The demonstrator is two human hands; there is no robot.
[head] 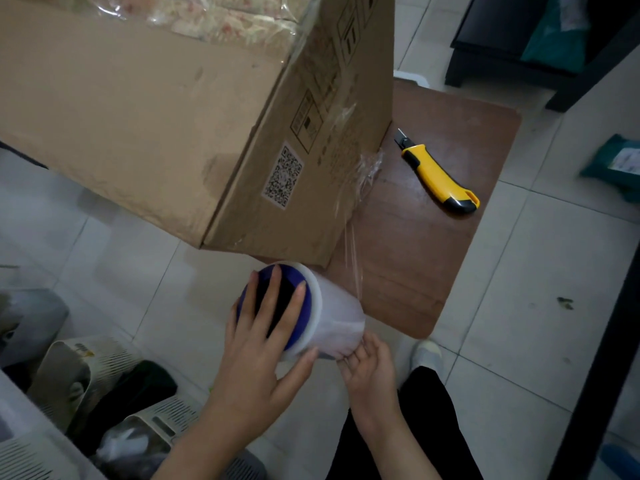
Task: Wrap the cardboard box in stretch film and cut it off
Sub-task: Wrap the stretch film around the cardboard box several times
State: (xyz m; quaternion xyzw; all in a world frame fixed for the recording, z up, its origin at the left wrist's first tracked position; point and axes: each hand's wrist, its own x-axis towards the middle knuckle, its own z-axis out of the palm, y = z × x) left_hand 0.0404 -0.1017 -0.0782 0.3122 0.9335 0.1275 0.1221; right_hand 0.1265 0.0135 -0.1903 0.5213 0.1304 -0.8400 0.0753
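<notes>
The cardboard box (166, 109) stands on a small brown wooden table (446, 237), overhanging its near-left edge; the box's upper and left portions are cut off by the frame. A roll of stretch film (322, 306) with a blue core end is held just off the table's near corner, below the box's near bottom corner.

Grip state: the left hand (263, 341) is spread wide over the blue end of the roll, fingers across the core and thumb under the rim. The right hand (369, 367) supports the opposite end from below, fingertips curled on the film; its grip is partly hidden by the roll.

Step in hand, as judged: wrapping. A web of film (353, 233) runs from the roll up to the box's right-hand vertical corner, where it is bunched. Film also shows over the box's top.

The next move calls for keeping the web taut while carrying the roll around the box. Cutting is not yet begun: the yellow utility knife (440, 174) lies untouched near the table's right edge, blade extended.

How much of the box is covered cannot be determined; the film is transparent and the far sides are hidden.
</notes>
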